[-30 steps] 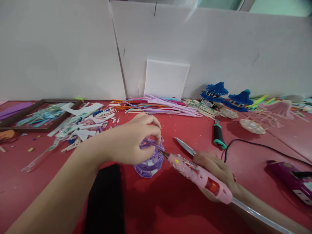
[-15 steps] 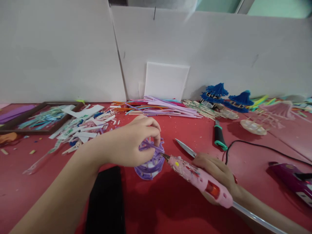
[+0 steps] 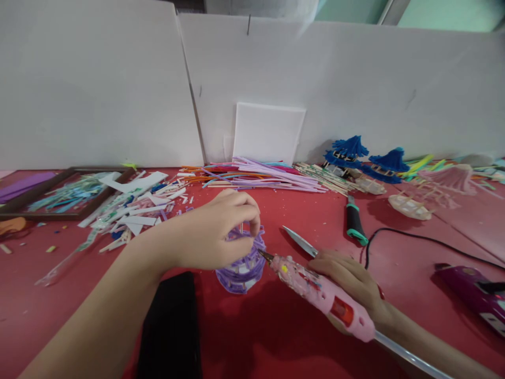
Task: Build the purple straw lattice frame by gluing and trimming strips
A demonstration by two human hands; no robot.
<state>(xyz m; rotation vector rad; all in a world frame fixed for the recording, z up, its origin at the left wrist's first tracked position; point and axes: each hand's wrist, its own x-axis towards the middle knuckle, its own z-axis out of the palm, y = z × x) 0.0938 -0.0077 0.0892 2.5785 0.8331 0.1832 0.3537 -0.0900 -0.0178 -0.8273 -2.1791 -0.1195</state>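
Observation:
A small round model, built of purple fuzzy strips and thin sticks, stands on the red table. My left hand reaches over it, thumb and fingers closed in a pinch on a purple strip at its upper side; the fingers partly hide the strip. My right hand grips a pink hot glue gun with a clear glue stick out of its rear. The metal nozzle points left and touches or nearly touches the model. A pointed scissors blade sticks out from beneath my right hand; its handles are hidden.
A black phone-like slab lies below my left forearm. Colored pipe cleaners line the back, with scraps at left. At right are a black-and-green cutter, small blue-roofed models, a cable and a magenta device.
My left fingertips have shifted slightly, and the strip that showed between them is now mostly hidden. The glue gun nozzle stays by the model; the view has moved only a little.

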